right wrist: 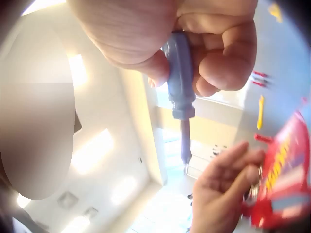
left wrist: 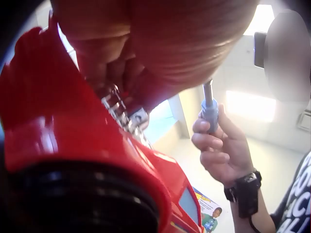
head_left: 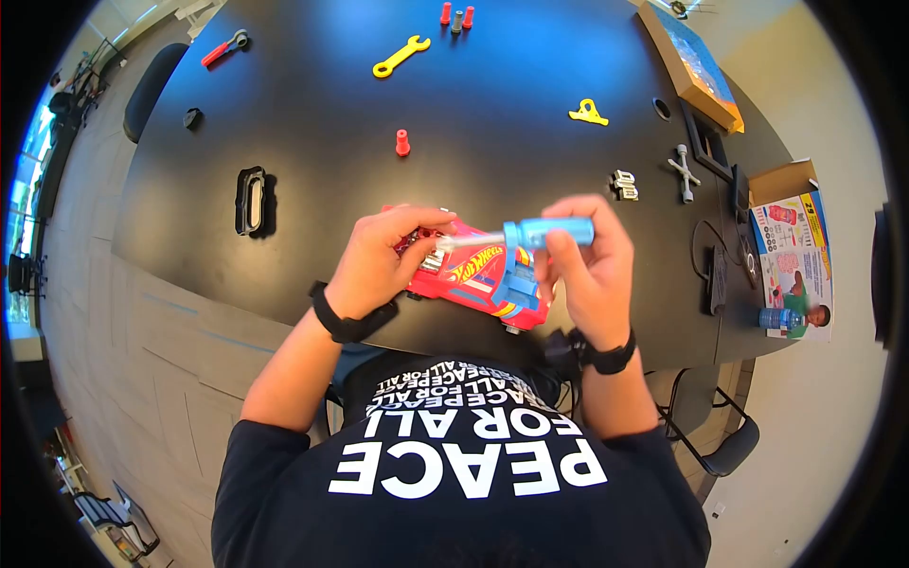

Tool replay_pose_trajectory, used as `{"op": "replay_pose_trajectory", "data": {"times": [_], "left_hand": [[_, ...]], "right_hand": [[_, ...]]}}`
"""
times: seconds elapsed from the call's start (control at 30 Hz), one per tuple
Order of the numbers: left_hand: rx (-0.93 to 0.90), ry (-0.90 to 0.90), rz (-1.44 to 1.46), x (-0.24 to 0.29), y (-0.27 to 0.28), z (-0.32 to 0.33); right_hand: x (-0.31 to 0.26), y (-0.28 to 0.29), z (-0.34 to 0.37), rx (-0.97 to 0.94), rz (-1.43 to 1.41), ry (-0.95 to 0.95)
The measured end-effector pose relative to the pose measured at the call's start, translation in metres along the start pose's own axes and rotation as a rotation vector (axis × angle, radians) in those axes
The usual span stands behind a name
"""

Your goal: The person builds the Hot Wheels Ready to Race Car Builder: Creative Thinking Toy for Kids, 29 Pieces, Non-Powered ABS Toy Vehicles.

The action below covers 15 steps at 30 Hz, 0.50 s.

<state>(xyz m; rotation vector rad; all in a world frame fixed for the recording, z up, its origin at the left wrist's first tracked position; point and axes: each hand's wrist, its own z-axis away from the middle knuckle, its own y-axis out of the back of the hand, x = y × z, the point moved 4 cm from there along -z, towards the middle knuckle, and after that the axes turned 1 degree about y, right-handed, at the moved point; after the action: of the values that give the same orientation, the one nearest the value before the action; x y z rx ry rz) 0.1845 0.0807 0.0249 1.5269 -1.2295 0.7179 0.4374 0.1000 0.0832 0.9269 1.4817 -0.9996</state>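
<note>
A red toy car with yellow lettering and blue windows lies on the dark table in front of the person. My left hand is at its front end, thumb and fingers bent around the chrome engine piece; the fingertips are partly hidden. My right hand grips the blue handle of a toy screwdriver above the car's rear. The screwdriver's grey shaft points left toward the left hand, and in the right wrist view its flat tip stands apart from the car.
Farther back are a yellow wrench, a red peg, a red-handled ratchet and a yellow bracket. A black oval part sits left; a grey cross wrench and printed box are right.
</note>
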Motion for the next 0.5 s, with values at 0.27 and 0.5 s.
{"op": "replay_pose_trajectory", "data": {"times": [0.27,0.5], "left_hand": [[0.194,-0.014,-0.149,0.008,-0.031,0.004],[-0.055,-0.156,-0.402,0.012,0.037,-0.056]], "right_hand": [[0.080,0.032,0.045,0.164,-0.115,-0.025],[0.076,0.044,0.044,0.203,-0.075,0.043]]}}
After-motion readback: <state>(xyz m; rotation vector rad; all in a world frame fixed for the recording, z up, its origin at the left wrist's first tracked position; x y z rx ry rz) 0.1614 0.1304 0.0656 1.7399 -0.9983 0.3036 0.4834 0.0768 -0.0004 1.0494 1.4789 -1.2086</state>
